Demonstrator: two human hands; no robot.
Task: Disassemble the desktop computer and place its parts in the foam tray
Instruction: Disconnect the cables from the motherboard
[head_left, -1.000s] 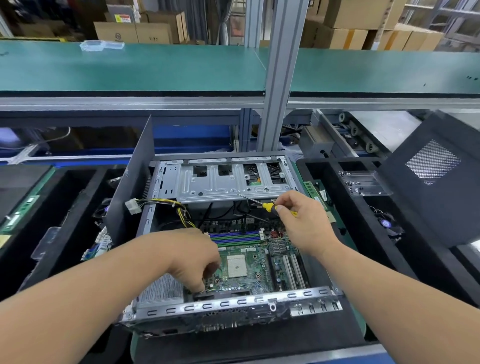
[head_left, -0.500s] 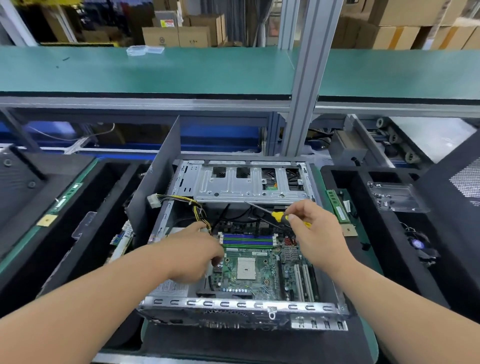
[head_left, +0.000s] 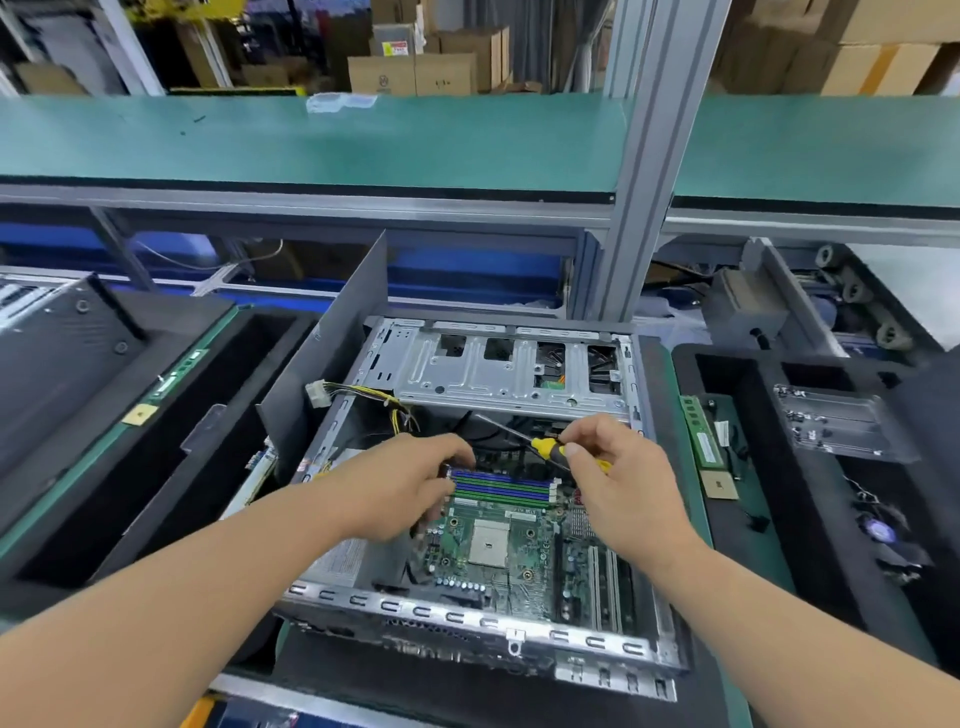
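Since half a second before, left hand (head_left: 400, 486) had climbed from the board's lower left to the RAM slots (head_left: 501, 487)
Open desktop case (head_left: 483, 618) lay on the bench between two black foam trays, the right foam tray (head_left: 748, 415) already holding a memory stick (head_left: 702, 439) and CPU chip (head_left: 719, 486); inside sat the green motherboard (head_left: 514, 551). Left hand's fingers curled at the slots' left end, grip unclear. Right hand (head_left: 618, 480) pinched a yellow-handled screwdriver (head_left: 543, 446), shaft pointing up-left
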